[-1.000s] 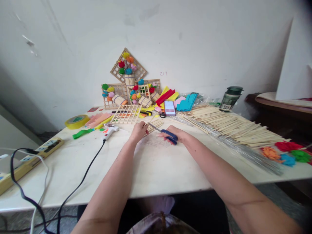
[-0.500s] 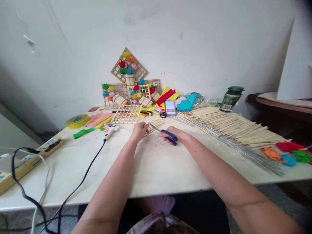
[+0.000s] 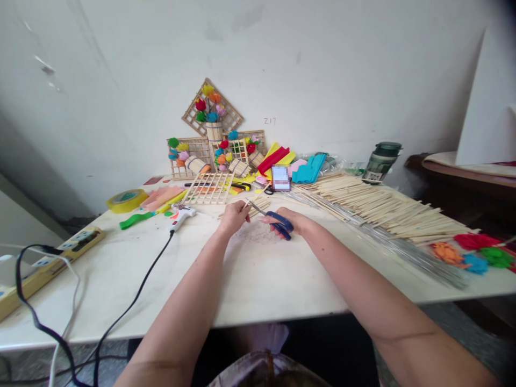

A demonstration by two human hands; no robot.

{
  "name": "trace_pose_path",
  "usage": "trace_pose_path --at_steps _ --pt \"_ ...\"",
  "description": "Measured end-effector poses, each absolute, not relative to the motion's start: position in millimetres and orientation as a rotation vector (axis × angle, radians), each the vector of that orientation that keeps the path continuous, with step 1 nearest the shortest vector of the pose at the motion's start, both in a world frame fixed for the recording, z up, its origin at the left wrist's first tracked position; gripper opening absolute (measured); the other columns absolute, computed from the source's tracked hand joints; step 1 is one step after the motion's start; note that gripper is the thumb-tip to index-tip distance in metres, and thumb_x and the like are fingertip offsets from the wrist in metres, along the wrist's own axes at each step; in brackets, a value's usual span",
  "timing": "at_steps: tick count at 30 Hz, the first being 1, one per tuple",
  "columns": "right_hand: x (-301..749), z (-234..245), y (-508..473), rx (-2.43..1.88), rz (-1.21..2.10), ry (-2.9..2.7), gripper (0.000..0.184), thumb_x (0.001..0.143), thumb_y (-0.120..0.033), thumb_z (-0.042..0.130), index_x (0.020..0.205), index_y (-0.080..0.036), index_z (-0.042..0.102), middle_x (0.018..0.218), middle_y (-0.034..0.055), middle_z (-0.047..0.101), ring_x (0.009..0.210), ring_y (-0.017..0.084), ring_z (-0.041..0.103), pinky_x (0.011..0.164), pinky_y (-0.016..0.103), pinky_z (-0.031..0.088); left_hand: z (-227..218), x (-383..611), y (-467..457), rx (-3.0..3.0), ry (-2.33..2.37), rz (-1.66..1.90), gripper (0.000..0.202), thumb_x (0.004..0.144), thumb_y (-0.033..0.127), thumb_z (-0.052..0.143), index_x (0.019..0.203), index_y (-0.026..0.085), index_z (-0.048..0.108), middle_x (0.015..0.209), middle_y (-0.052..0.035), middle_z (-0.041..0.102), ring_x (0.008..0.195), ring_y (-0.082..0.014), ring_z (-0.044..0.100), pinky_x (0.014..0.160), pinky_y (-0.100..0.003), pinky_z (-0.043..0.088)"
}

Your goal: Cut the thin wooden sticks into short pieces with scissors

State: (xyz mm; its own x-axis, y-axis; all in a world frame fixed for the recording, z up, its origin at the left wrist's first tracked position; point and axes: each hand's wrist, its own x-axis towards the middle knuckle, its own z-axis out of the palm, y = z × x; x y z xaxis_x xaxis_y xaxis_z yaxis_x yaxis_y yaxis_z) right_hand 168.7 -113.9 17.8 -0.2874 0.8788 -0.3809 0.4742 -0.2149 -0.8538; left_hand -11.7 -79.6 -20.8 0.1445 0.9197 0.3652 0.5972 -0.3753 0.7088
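Note:
My right hand (image 3: 293, 221) grips blue-handled scissors (image 3: 278, 221), their blades pointing up and left toward my left hand (image 3: 234, 216). My left hand pinches a thin wooden stick (image 3: 246, 203) near the blade tips. Both hands hover just above the white table (image 3: 258, 274), in front of a small pile of short sticks (image 3: 261, 204). A flat wooden lattice panel (image 3: 208, 188) lies just beyond my left hand.
A white glue gun (image 3: 182, 216) with a black cord lies left of my hands. Yellow tape roll (image 3: 127, 200), power strip (image 3: 52, 263) and coloured paper sit at left. A large heap of long sticks (image 3: 382, 207) and metal wires (image 3: 419, 258) fills the right. Finished lattice flower crafts (image 3: 213, 137) lean on the wall.
My left hand has shifted slightly right and up with the stick; the scissors' blades have moved closer to it. The right hand has barely shifted.

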Motion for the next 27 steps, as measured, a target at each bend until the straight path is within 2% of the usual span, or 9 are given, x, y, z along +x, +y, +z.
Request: trace_pose_path --at_steps 20,27 --pt "166 18 -118 -1.593 1.444 -1.690 0.039 0.056 -0.045 0.071 0.057 -0.012 0.049 0.038 -0.0034 0.046 0.030 0.007 0.041 0.028 0.019 0.035 -9 -12 -87 1.952 1.439 1.054 0.033 0.075 0.038 0.045 0.052 0.015 0.050 0.041 0.0033 0.047 0.038 -0.0055 0.035 0.043 -0.018 0.028" --pt "165 12 -114 -1.598 1.430 -1.697 0.034 0.060 -0.040 0.069 0.057 -0.012 0.049 0.038 -0.0035 0.046 0.031 0.006 0.041 0.028 0.018 0.034 -9 -15 -87 1.920 1.511 1.033 0.034 0.075 0.040 0.045 0.052 0.015 0.049 0.040 0.0035 0.045 0.037 -0.0060 0.035 0.040 -0.019 0.026"
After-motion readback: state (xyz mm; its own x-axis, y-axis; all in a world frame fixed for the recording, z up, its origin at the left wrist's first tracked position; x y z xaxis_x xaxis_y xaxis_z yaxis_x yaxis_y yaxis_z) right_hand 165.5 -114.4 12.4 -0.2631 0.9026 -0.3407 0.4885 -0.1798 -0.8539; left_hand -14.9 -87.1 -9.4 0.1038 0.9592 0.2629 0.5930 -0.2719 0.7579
